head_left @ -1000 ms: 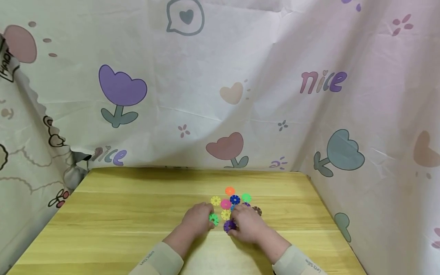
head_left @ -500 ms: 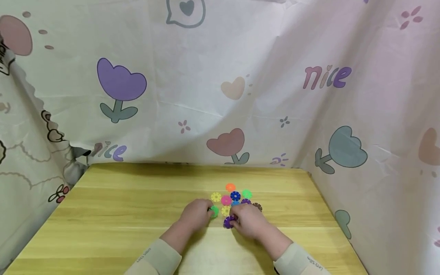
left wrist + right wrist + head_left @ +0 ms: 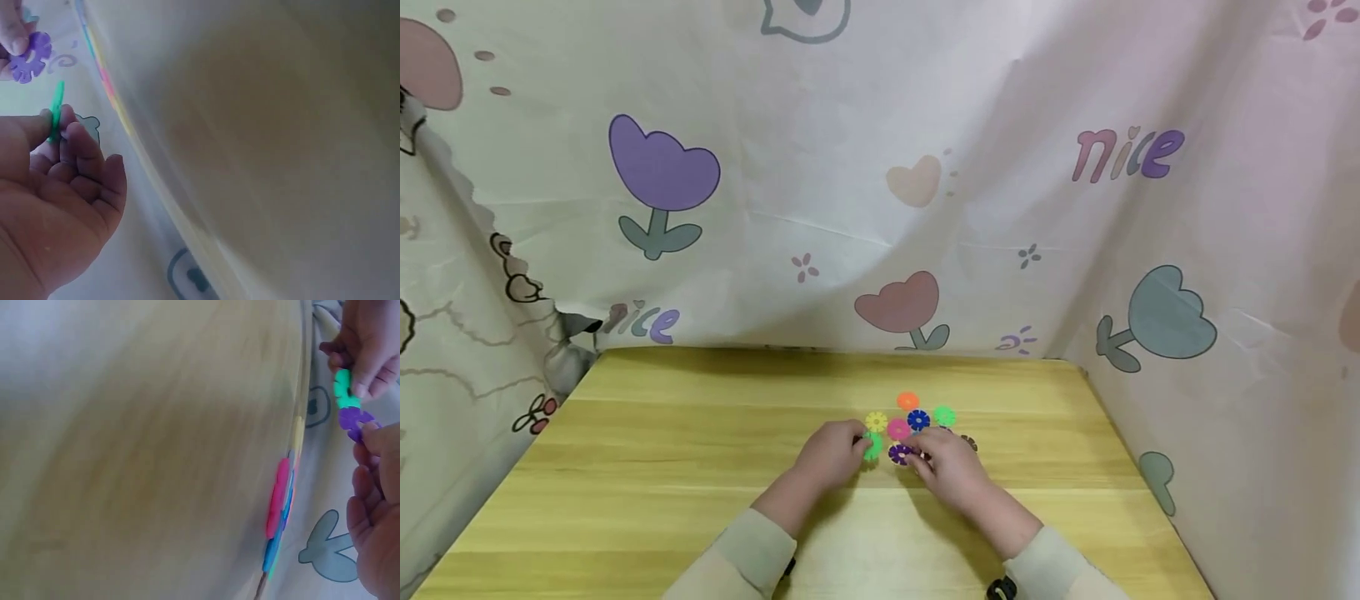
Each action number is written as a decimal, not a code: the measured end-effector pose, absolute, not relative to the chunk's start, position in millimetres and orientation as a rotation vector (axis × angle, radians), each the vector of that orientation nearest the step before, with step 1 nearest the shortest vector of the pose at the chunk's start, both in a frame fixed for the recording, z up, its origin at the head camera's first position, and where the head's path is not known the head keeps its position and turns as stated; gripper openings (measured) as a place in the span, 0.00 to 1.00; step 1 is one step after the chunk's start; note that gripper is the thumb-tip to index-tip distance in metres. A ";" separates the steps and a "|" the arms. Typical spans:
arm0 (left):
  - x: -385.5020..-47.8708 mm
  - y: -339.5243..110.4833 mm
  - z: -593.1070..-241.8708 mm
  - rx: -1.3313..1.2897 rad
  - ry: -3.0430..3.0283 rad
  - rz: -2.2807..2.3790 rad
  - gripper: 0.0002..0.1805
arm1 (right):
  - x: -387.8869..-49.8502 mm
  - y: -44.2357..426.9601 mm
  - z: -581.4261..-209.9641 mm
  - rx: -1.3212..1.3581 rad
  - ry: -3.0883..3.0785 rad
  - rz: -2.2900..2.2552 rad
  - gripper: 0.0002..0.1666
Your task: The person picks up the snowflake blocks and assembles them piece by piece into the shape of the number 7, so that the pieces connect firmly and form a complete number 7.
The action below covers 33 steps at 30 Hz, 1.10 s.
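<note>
the left hand (image 3: 831, 457) pinches a green notched disc (image 3: 873, 448); at its three o'clock the right hand (image 3: 952, 465) pinches a purple notched disc (image 3: 898, 454), a pink disc (image 3: 898, 429) towards twelve o'clock.

Clothed in pale beige sleeves (image 3: 741, 554), long, roomy and lightly creased, ending in straight edges well short of a bare left hand (image 3: 831, 455) and a bare right hand (image 3: 953, 468). Wearing a small black piece (image 3: 788, 568) at the left sleeve, mostly hidden, and a larger, rounded dark piece (image 3: 1002, 589) at the right, cut by the frame.
</note>
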State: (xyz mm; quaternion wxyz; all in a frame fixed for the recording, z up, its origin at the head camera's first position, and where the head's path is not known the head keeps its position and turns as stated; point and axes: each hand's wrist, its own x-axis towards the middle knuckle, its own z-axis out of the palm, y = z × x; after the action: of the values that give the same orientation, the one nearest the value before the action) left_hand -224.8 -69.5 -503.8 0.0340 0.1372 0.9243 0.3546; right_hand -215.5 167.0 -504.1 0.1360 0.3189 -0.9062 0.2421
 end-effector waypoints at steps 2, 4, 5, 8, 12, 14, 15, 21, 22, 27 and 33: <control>-223.8 -69.0 -502.6 0.410 2.815 1.150 0.16 | -216.3 166.3 -502.2 0.928 -2.613 0.692 0.09; -222.3 -68.2 -502.2 0.399 2.760 1.227 0.17 | -216.3 166.2 -500.8 0.929 -2.599 0.689 0.07; -221.8 -68.0 -502.2 0.401 2.731 1.268 0.18 | -216.0 166.4 -500.0 0.930 -2.586 0.697 0.06; -220.0 -67.1 -501.1 0.397 2.645 1.388 0.17 | -215.3 167.1 -497.8 0.943 -2.527 0.722 0.06; -217.2 -66.1 -500.0 0.360 2.572 1.500 0.14 | -215.1 167.4 -495.6 0.962 -2.476 0.744 0.06; -215.2 -65.6 -499.4 0.343 2.545 1.540 0.14 | -214.7 167.4 -495.4 0.956 -2.473 0.756 0.06; -214.3 -65.5 -499.1 0.338 2.534 1.558 0.14 | -214.1 167.5 -495.3 0.947 -2.474 0.766 0.06; -211.0 -66.4 -496.7 0.347 2.510 1.589 0.16 | -210.8 167.9 -494.0 0.942 -2.426 0.887 0.06; -210.8 -66.7 -496.2 0.354 2.505 1.591 0.16 | -210.6 167.9 -493.9 0.955 -2.413 0.906 0.06; -208.4 -66.8 -496.1 0.380 2.465 1.623 0.17 | -209.8 168.1 -495.2 0.997 -2.375 0.955 0.07; -202.4 -66.3 -496.7 0.361 2.405 1.679 0.15 | -206.2 168.0 -495.4 1.051 -2.337 0.979 0.03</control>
State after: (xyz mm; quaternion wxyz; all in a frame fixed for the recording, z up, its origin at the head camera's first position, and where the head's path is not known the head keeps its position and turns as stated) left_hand -202.4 -66.3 -496.7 0.0932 0.1217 0.8102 0.5657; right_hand -206.2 168.0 -495.4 0.1979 0.3755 -0.8352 0.3497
